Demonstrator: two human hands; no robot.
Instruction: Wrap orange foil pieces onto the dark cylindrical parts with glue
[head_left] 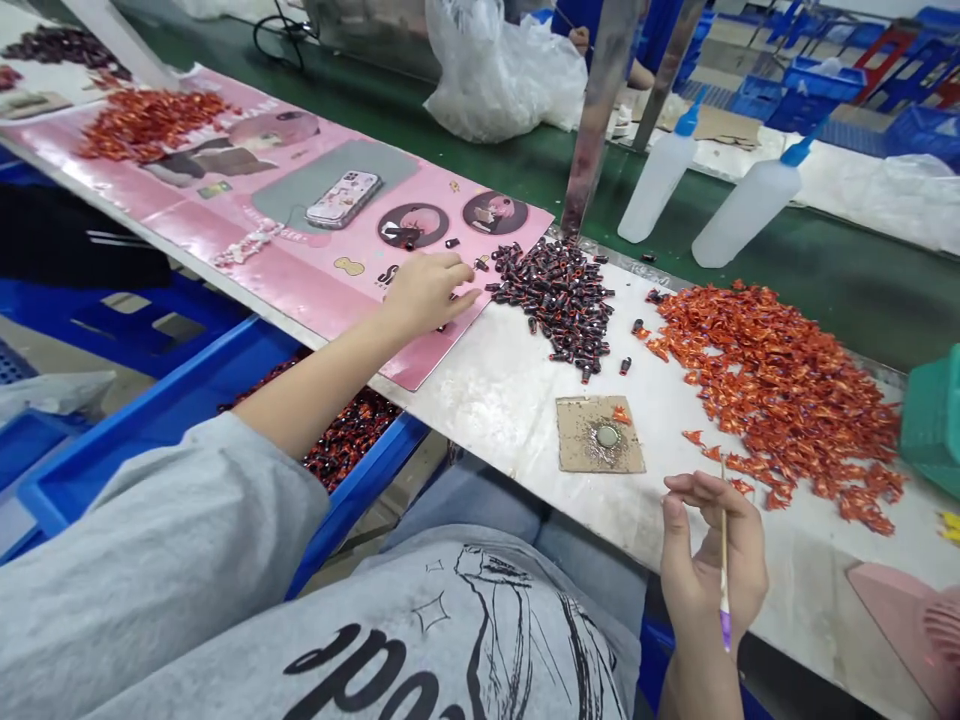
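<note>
1. Closest to the camera, the right hand (712, 565) pinches a thin stick (724, 540) upright between thumb and fingertips. The other fingers curl loosely, and the hand hovers at the near edge of the table (510, 400).
2. Far and to the left, the left hand (427, 290) lies on the pink mat (300, 250), fingers stretched out and close together. Their tips are just beside the pile of small dark pieces (559, 295). I cannot tell if a piece sits under them.
3. Between the hands lies a cardboard square (600, 435) with a round dab at its middle. A heap of orange-red pieces (780, 400) spreads to the right.
4. Judged from this, the step in hand is fetching a dark piece while the stick waits.
5. Lifting one piece calls for a fine fingertip pinch, since they lie tightly packed.
</note>
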